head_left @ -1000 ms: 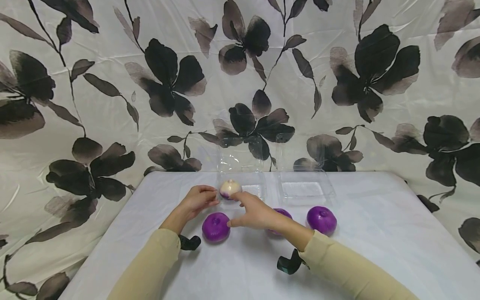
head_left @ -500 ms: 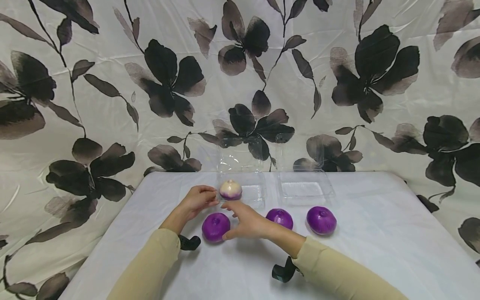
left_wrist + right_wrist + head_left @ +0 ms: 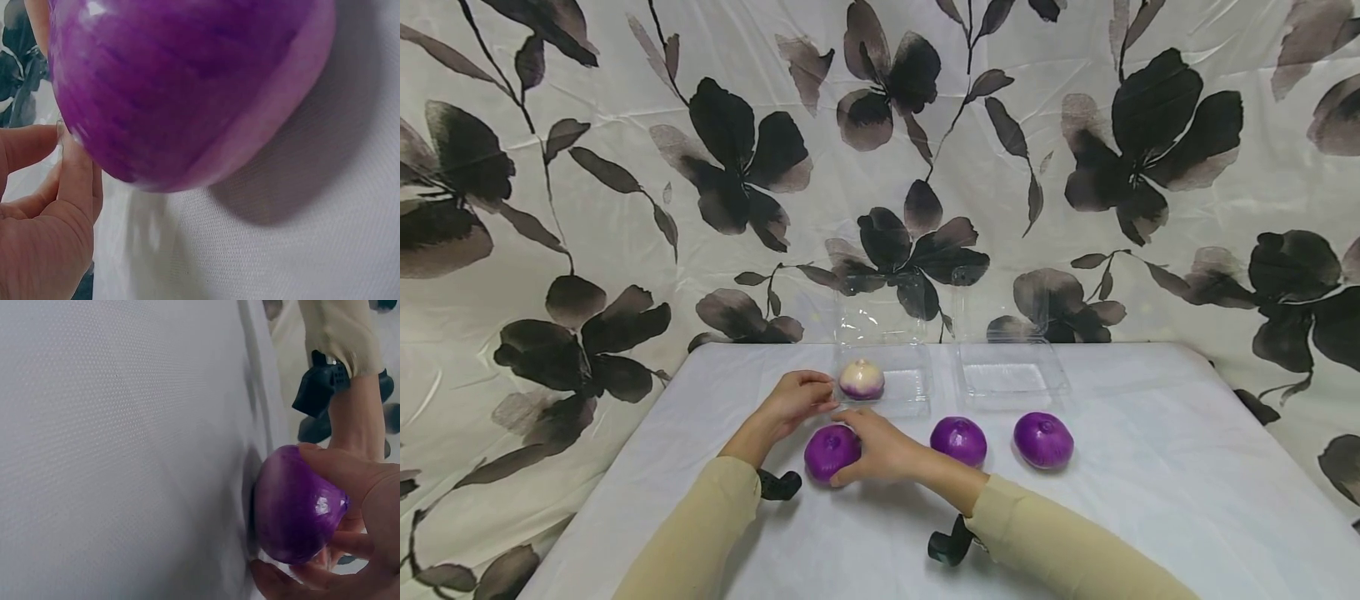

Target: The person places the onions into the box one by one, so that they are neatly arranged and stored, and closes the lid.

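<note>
Purple onion (image 3: 829,451), lower centre of the head view, sits on the white tablecloth (image 3: 1150,500). Right hand (image 3: 880,446) curls round it, thumb and fingers wrapped on its sides; the right wrist view shows the onion (image 3: 299,505) against the cloth, held. Left hand (image 3: 793,400) just above and left of it, fingers pinching the near edge of a clear plastic box (image 3: 907,389). Inside that box, a pale onion (image 3: 861,379). Second clear box (image 3: 1011,379) to the right, lid up. Two more purple onions (image 3: 958,441) (image 3: 1042,439) in a row to the right, apart from each other. Flowered cloth (image 3: 722,142) fills the upper frame
</note>
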The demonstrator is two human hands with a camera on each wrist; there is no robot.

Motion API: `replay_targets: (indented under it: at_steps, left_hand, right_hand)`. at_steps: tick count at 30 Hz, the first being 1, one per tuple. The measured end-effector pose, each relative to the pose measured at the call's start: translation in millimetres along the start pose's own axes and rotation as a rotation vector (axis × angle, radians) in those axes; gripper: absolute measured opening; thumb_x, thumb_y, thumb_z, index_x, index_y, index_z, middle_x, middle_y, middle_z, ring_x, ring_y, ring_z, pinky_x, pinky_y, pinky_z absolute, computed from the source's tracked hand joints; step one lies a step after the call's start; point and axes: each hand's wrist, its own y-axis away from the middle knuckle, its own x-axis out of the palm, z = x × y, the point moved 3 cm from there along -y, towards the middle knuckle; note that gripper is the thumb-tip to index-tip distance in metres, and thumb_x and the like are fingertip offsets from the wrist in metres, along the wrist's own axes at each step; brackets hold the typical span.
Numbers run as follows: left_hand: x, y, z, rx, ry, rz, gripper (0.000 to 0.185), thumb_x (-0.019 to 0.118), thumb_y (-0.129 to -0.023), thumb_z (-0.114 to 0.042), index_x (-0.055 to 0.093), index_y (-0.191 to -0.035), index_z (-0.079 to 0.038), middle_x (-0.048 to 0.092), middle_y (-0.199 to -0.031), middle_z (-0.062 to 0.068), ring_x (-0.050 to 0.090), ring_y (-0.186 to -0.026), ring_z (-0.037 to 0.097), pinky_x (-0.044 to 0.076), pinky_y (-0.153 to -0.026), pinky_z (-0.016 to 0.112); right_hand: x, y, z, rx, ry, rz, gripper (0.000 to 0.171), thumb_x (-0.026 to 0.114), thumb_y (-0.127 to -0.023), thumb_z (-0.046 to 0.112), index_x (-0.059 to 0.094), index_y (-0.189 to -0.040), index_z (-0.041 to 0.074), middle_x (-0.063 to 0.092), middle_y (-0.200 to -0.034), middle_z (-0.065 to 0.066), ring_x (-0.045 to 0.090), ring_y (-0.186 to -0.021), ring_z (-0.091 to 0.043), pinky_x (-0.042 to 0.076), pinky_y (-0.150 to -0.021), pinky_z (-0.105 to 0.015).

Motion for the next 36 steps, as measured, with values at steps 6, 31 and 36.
replay_targets:
  at_steps: [6, 31, 36]
  left_hand:
    - [0.6, 0.5, 1.4, 0.003, 0.012, 0.004, 0.037, 0.057, -0.103, -0.001, 0.047, -0.135, 0.015, 0.057, -0.104, 0.017, 0.061, -0.088, 0.016, 0.064, -0.087, 0.027]
    - [0.8, 0.9, -0.1, 0.013, 0.011, -0.001, 0.036, 0.056, -0.103, -0.001, 0.047, -0.134, 0.016, 0.057, -0.106, 0.018, 0.06, -0.088, 0.016, 0.064, -0.086, 0.027]
    - [0.3, 0.6, 0.3, 0.015, 0.011, -0.007, 0.036, 0.057, -0.103, -0.001, 0.048, -0.133, 0.015, 0.058, -0.106, 0.019, 0.06, -0.088, 0.016, 0.064, -0.086, 0.027]
  right_hand:
    - [5.2, -2.3, -3.6, 0.01, 0.031, -0.005, 0.085, 0.092, -0.075, 0.026, 0.05, -0.145, 0.003, 0.056, -0.129, -0.014, 0.055, -0.119, -0.024, 0.052, -0.104, -0.035]
    - [-0.2, -10.3, -4.6, -0.012, 0.044, -0.015, 0.07, 0.093, -0.076, 0.031, 0.062, -0.134, 0.007, 0.067, -0.125, -0.005, 0.061, -0.115, -0.015, 0.054, -0.1, -0.026]
    - [-0.4, -9.9, -4.0, 0.012, 0.031, -0.008, 0.067, 0.093, -0.076, 0.032, 0.061, -0.131, 0.008, 0.067, -0.121, -0.005, 0.061, -0.111, -0.014, 0.055, -0.095, -0.024]
